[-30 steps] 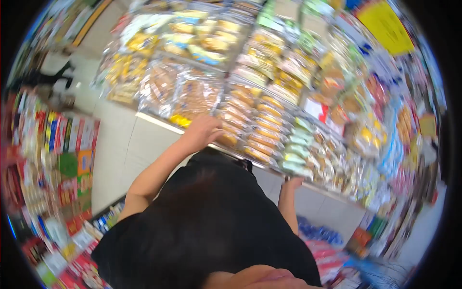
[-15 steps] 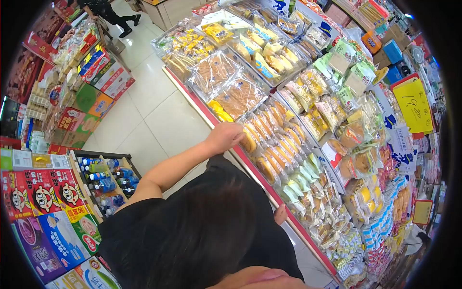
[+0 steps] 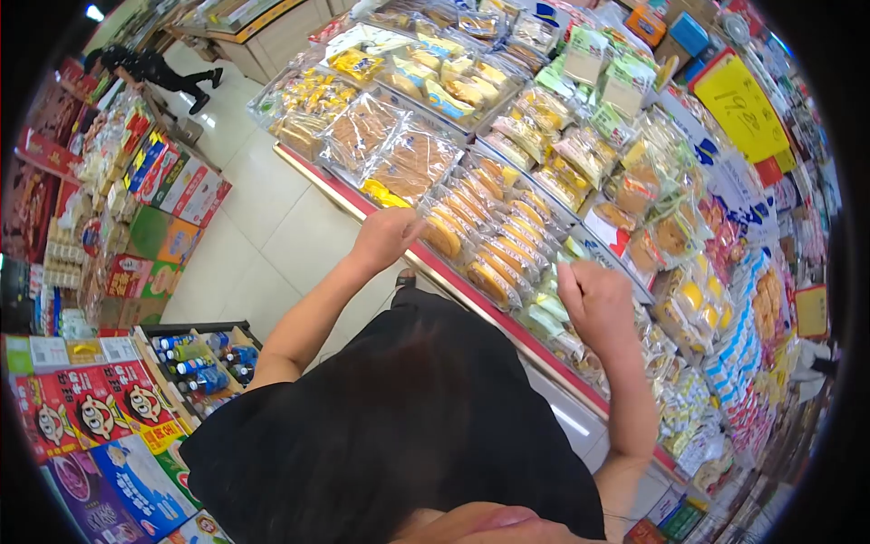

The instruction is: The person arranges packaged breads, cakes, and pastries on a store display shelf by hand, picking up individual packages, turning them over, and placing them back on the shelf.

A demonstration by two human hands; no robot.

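My left hand (image 3: 388, 240) is closed at the red front edge of the display, beside a yellow packet (image 3: 383, 193) and a row of wrapped round cakes (image 3: 442, 234). No item shows between its fingers. My right hand (image 3: 600, 304), fingers curled, is over the pale green packets (image 3: 546, 313) and small wrapped snacks; its palm is hidden and nothing sticks out of it. Between the hands lies a second row of wrapped round cakes (image 3: 494, 272). Flat brown packaged cakes (image 3: 412, 163) lie just beyond my left hand.
The display's red edge (image 3: 326, 184) runs diagonally in front of my body. A yellow price sign (image 3: 741, 107) stands at the upper right. Stacked cartons (image 3: 95, 408) and a crate of bottles (image 3: 198, 367) are at the left. Another person (image 3: 163, 72) is at the upper left.
My right hand has risen from the display's front edge to above the green packets. My left hand stays near the edge, still closed. The view has shifted, and the other person is now more fully visible.
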